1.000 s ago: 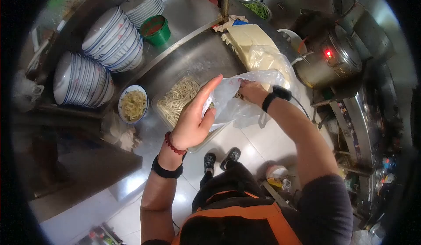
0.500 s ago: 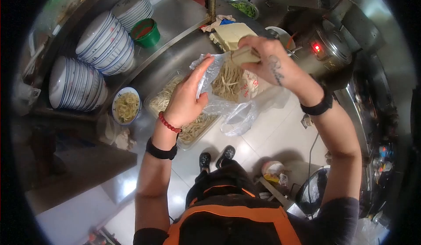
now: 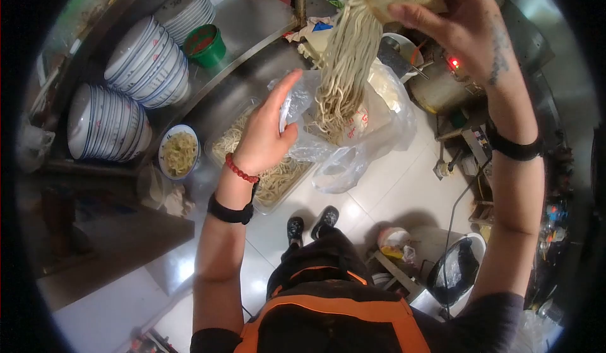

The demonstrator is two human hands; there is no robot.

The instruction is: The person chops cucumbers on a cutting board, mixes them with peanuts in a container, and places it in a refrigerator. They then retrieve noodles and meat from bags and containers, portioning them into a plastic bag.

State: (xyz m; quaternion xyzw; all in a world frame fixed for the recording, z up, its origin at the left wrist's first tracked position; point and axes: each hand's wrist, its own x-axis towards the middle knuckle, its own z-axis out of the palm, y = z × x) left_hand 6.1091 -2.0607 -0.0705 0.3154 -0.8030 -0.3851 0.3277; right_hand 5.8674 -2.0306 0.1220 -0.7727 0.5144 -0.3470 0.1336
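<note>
My right hand grips a bundle of noodles by its thick pale upper end. The long strands hang down, their lower ends at the mouth of a clear plastic bag. My left hand has its fingers stretched out and thumb apart, and it touches the bag's left edge. Below that hand, a clear tray holds more noodles, partly hidden by the hand. Red print shows through the bag.
Stacked white bowls and a green tub stand on the left shelf. A bowl of pale food sits beside the tray. A steel cooker with a red light is at right. A lined bin stands on the floor.
My right hand has risen up and to the right, lifting the noodles higher so the strands now hang long above the bag. My left hand has barely moved.
</note>
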